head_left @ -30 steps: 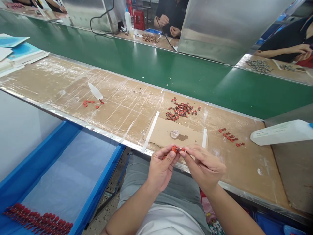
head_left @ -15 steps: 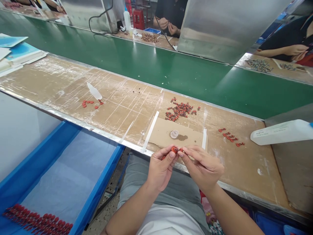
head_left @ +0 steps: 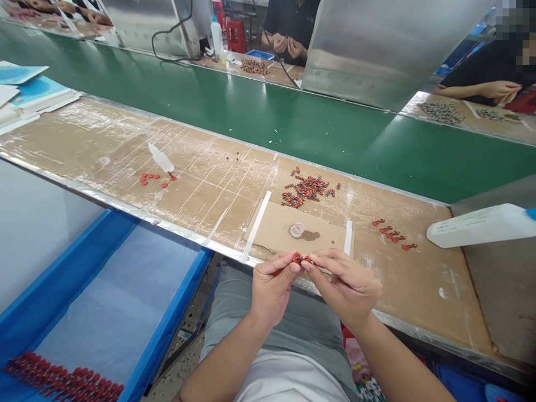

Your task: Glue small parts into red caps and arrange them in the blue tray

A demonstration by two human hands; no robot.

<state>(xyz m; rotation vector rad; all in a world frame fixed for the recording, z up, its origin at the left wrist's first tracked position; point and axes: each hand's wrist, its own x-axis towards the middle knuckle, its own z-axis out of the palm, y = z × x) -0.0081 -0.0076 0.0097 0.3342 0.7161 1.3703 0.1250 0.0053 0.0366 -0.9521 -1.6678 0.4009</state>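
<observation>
Near the table's front edge, my left hand (head_left: 271, 287) pinches a small red disc (head_left: 296, 257) between thumb and fingertips. My right hand (head_left: 349, 286) is closed on a small red-and-black piece (head_left: 309, 259), held against the disc. The fingertips partly hide both parts. Just beyond my hands, a small clear cup (head_left: 297, 229) sits on a cardboard sheet (head_left: 272, 231) beside a dark wet stain. Behind the sheet lies a pile of small red-and-black pieces (head_left: 309, 188). To the right, several red pieces with round bases (head_left: 393, 231) stand in a slanting row.
A white bottle (head_left: 481, 226) juts in at right. Farther left lie a translucent squeeze bottle (head_left: 161, 158) and several loose red discs (head_left: 144, 180). A blue tray (head_left: 176, 301) at lower left holds rows of red pieces (head_left: 62, 377). Beyond runs a green belt (head_left: 234, 117); co-workers sit across it.
My hands still hold the two parts together, with only a slight shift of the fingertips. The whole view has moved a little. Across the belt, co-workers' hands have moved slightly.
</observation>
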